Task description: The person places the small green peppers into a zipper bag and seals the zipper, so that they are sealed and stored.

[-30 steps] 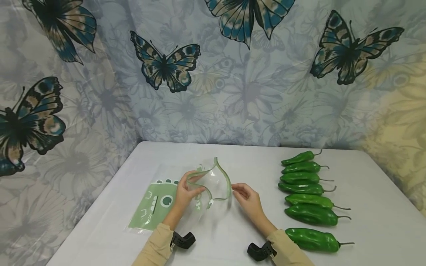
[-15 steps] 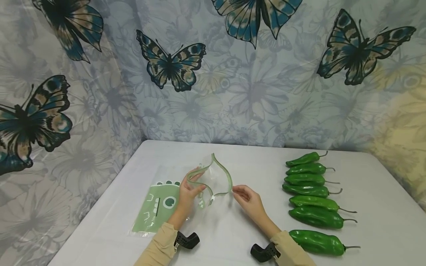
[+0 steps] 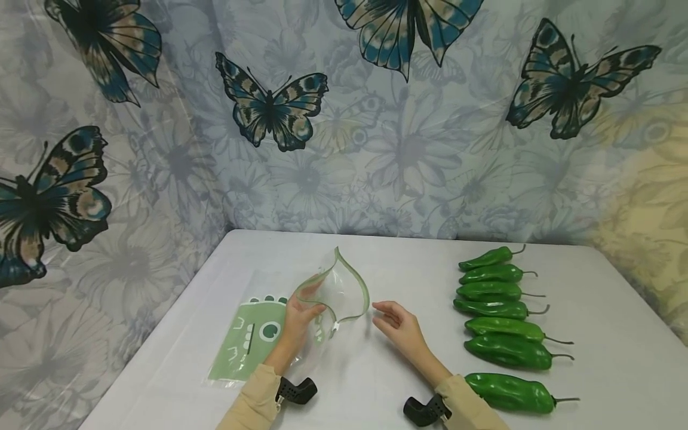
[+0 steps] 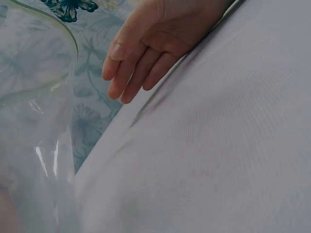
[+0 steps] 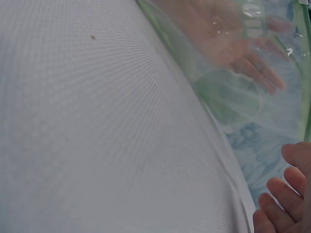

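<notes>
A clear plastic zip bag (image 3: 352, 286) with a green rim stands with its mouth spread wide, above the table. My left hand (image 3: 297, 322) holds it at the left side, thumb at the rim and the other fingers partly hidden by the plastic. My right hand (image 3: 400, 325) is just right of the bag, apart from it, with relaxed fingers and nothing in them. The left wrist view shows the bag's clear wall (image 4: 43, 141) and a gap to the right hand (image 4: 150, 53). In the right wrist view, the left hand (image 5: 238, 48) shows through the plastic.
On the white table (image 3: 408, 263), a flat clear bag with a green cartoon face (image 3: 236, 346) lies to the left, partly behind the left forearm. Several green peppers (image 3: 507, 351) lie in a column on the right, the nearest one partly behind the right sleeve (image 3: 470, 406).
My right hand has let go of the bag's rim, leaving a small gap. The left hand and the bag have shifted slightly left, and the mouth stays spread.
</notes>
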`<state>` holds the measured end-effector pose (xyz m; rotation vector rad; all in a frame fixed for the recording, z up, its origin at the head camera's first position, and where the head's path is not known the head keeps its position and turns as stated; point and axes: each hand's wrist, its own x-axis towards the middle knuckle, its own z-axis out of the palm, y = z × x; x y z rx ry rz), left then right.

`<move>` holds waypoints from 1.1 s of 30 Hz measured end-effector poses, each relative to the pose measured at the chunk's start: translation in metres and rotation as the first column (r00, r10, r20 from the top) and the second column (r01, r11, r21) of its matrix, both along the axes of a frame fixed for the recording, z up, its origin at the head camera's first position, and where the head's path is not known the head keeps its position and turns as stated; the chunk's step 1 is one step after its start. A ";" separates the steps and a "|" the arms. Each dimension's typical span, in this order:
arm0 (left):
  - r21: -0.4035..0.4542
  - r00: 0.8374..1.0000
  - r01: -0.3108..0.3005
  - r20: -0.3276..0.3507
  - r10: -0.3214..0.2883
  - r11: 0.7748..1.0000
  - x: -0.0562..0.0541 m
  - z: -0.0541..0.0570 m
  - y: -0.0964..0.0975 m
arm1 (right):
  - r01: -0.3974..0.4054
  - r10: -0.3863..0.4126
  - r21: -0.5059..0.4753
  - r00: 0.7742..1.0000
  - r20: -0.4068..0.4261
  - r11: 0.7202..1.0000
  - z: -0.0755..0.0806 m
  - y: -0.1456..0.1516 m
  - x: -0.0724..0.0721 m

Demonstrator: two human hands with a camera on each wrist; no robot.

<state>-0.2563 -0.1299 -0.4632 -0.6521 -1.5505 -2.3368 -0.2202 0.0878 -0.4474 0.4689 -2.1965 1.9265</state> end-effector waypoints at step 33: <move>-0.041 0.993 0.108 -0.046 -0.110 0.993 -0.002 -0.002 -0.005 | -0.088 0.102 0.106 0.985 -0.138 0.990 0.044 0.031 0.013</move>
